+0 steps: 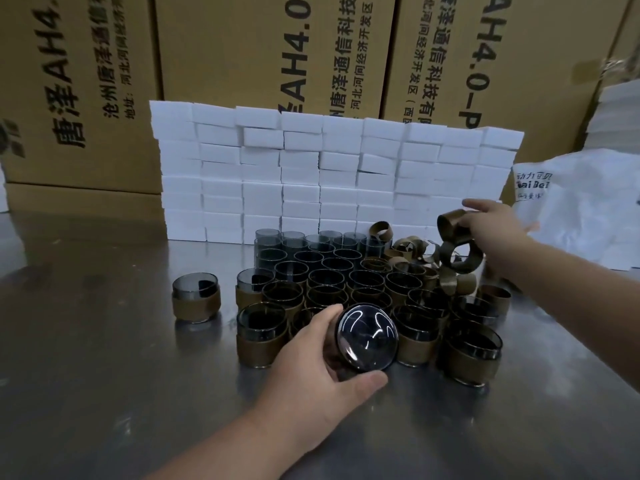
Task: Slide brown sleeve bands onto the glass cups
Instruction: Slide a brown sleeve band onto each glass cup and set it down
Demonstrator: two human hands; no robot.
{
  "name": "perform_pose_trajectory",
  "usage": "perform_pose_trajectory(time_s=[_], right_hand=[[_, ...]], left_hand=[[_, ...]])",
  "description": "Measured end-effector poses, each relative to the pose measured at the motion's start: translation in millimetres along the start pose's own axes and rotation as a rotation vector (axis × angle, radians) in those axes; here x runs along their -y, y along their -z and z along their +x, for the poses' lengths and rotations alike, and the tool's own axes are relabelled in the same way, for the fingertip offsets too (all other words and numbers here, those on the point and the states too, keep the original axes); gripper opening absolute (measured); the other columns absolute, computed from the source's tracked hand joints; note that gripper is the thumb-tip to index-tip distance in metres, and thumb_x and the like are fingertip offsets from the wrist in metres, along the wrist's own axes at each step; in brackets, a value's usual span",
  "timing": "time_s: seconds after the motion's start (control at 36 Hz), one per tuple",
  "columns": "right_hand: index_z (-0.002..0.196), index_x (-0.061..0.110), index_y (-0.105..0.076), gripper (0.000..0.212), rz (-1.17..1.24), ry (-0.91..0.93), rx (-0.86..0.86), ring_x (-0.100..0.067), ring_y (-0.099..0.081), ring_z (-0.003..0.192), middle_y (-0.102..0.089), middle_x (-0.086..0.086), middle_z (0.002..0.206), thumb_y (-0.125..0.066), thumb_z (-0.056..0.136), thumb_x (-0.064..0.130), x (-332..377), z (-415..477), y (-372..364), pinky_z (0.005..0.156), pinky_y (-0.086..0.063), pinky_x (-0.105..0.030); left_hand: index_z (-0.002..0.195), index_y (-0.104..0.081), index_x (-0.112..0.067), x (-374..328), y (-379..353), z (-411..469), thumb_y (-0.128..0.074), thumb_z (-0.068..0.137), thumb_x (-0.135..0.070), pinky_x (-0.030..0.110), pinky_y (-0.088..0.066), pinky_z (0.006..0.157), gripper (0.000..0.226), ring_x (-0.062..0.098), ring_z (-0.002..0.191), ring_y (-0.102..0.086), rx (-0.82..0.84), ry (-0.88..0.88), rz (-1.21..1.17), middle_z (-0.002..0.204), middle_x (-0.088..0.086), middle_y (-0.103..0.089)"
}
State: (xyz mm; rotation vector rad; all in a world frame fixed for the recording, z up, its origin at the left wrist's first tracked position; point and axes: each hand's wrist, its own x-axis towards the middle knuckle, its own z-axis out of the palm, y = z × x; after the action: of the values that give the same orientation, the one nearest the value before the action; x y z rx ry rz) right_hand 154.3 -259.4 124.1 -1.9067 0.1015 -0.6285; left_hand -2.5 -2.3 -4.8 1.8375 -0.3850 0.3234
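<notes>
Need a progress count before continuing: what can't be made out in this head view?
Head view:
Glass cup in the left hand: base faces camera, fingers cover its side; banded or not, unclear.
Back-row cups: front rows hide their lower halves.
Right hand grip on the sleeve band: thumb hidden by band.
Cartons: print cut off by top edge.

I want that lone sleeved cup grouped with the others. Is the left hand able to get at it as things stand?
Probably not yet: only bare table lies between, but the left hand grips a tilted cup, leaving nothing free for the lone cup.
</notes>
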Motion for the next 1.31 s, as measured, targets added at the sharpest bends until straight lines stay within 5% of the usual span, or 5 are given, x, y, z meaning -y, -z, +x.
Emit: perform_pose_trajectory(time_s=[0.58, 0.69, 0.89, 1.11, 1.31], right_hand=[[0.126, 0.011, -0.058, 0.038, 0.087, -0.067, -0.028, -0.022, -0.051, 0.091, -0.056, -0.014, 0.121, -0.044, 0.092, -0.001, 8.4, -4.3, 2.4, 0.051, -0.043, -0.009], [0.121, 0.006, -0.057, 0.036, 0.383, -0.098, -0.005, -0.023, -0.057, 0.1, -0.055, -0.018, 0.118, -0.042, 0.091, -0.007, 23.5, -13.2, -4.9, 0.084, -0.048, -0.023], [0.111, 0.009, -0.062, 0.035, 0.69, -0.077, -0.001, -0.016, -0.061, 0.089, -0.06, -0.012, 0.11, -0.037, 0.092, -0.007, 59.0, -44.8, -5.1, 0.066, -0.053, -0.019], [0.097, 0.002, -0.061, 0.032, 1.145, -0.155, 0.202, -0.006, -0.061, 0.048, -0.057, -0.007, 0.083, -0.03, 0.093, -0.006, 58.3, -139.6, -17.9, 0.063, -0.051, -0.021], [0.095, 0.001, -0.062, 0.028, 1.338, -0.272, 0.384, -0.007, -0.05, 0.052, -0.059, -0.008, 0.083, -0.036, 0.086, -0.003, 33.5, -185.0, -39.0, 0.063, -0.054, -0.021]], left_hand=[[0.131, -0.043, -0.036, -4.8, 0.3, -1.4, -0.066, 0.045, -0.062, 0.026, -0.049, 0.092, 0.093, 0.001, 0.104, -0.058, -0.017, -0.017, 0.012, 0.116, -0.016, -0.059], [0.126, -0.047, -0.036, -4.1, 0.1, -1.1, -0.067, 0.046, -0.059, 0.01, -0.045, 0.074, 0.086, -0.006, 0.084, -0.058, -0.043, -0.05, -0.036, 0.099, -0.02, -0.061], [0.099, -0.049, -0.035, -11.1, 3.3, -3.4, -0.062, 0.058, -0.062, 0.003, -0.04, 0.06, 0.051, -0.012, 0.07, -0.055, -0.075, -0.16, -0.082, 0.088, -0.031, -0.06], [0.125, -0.051, -0.019, -20.4, 1.2, -2.7, -0.063, 0.06, -0.076, 0.043, -0.047, 0.094, 0.088, 0.023, 0.104, -0.061, -0.292, -0.197, -0.417, 0.114, 0.004, -0.063], [0.13, -0.045, -0.005, -30.6, -0.7, -7.1, -0.056, 0.046, -0.089, 0.055, -0.031, 0.107, 0.119, 0.035, 0.123, -0.048, -0.338, -0.079, -0.544, 0.128, 0.02, -0.054]])
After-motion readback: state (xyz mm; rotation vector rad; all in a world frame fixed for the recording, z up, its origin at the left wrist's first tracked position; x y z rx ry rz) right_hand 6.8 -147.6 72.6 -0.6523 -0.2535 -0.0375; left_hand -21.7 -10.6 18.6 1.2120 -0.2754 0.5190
